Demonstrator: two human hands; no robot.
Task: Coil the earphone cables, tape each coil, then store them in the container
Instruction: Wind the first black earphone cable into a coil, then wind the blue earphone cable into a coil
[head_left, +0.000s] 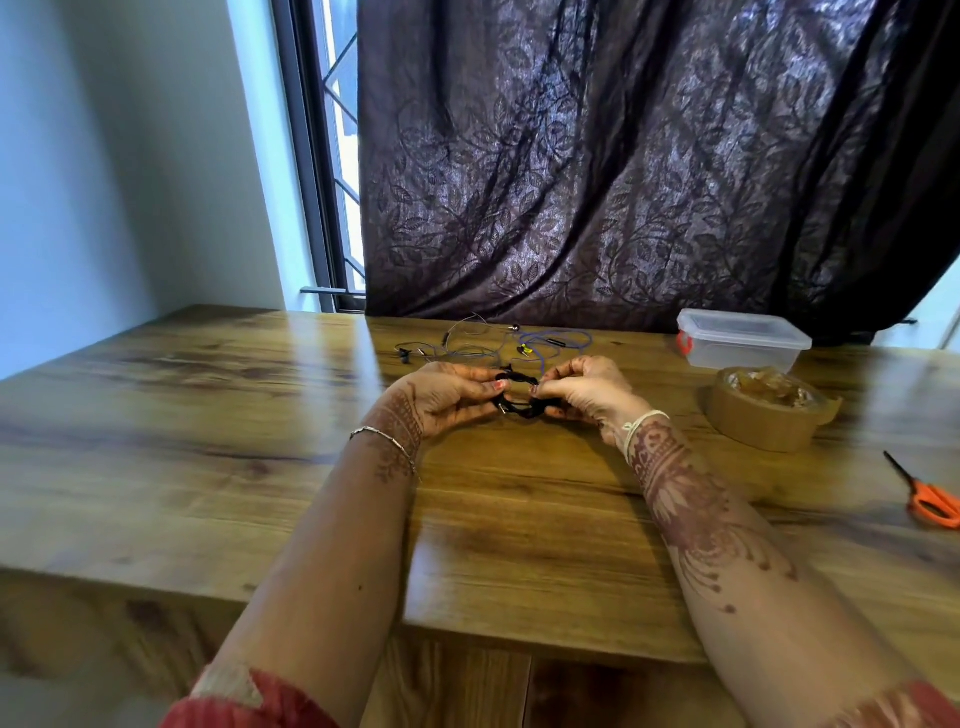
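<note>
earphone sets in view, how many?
3: black coil held by left hand and right hand; grey set loose on the table behind them; blue set right of it. Tangle may hide another.

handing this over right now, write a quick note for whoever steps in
Left hand and right hand both pinch the black earphone coil above the table.
Other earphones lie loose and uncoiled beyond the hands.
Tape roll, scissors and lidded container sit to the right.
Done: that coil looks wound.
Left: tape it, coil and tape the rest, store all.
</note>
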